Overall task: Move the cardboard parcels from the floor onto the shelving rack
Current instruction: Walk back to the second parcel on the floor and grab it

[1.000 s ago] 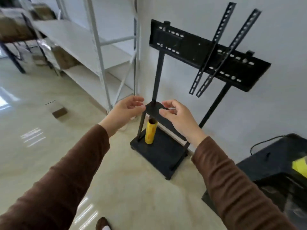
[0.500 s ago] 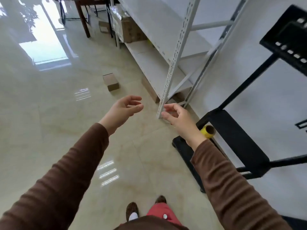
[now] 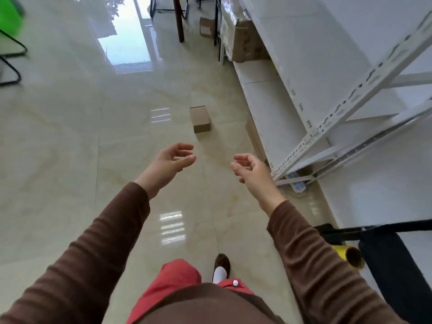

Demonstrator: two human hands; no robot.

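A: What differs from the frame half a second earlier?

B: The view has swung left and down. The black stand (image 3: pixel 383 251) and yellow roll (image 3: pixel 348 256), then beside the right wrist, now sit at the lower right edge. The small cardboard parcel (image 3: pixel 200 119) on the glossy floor (image 3: pixel 70 141) appears nearer the centre, directly ahead of both hands. A brown shoe (image 3: pixel 221 265) and red trousers (image 3: pixel 173 284) show more fully at the bottom.

A: And the hands?

B: Posture is much as before. The left hand (image 3: pixel 171 160) is empty, fingers loosely curled, palm turned inward. The right hand (image 3: pixel 249 168) mirrors it, also empty and half-curled. Both hover above the floor, apart from each other and well short of the parcel.

A: What do the shelves hold?

B: The white shelving rack (image 3: pixel 311 136) runs along the right. The near stretches of its lower boards are bare. At the far end, a larger cardboard box (image 3: pixel 245 43) stands beside plastic-wrapped goods (image 3: pixel 228 26). Another small box (image 3: pixel 205 26) rests on the floor beyond, near dark table legs (image 3: pixel 178 22).

A: Anything under the rack?

B: A white power strip (image 3: pixel 297 183) lies by the nearest upright.
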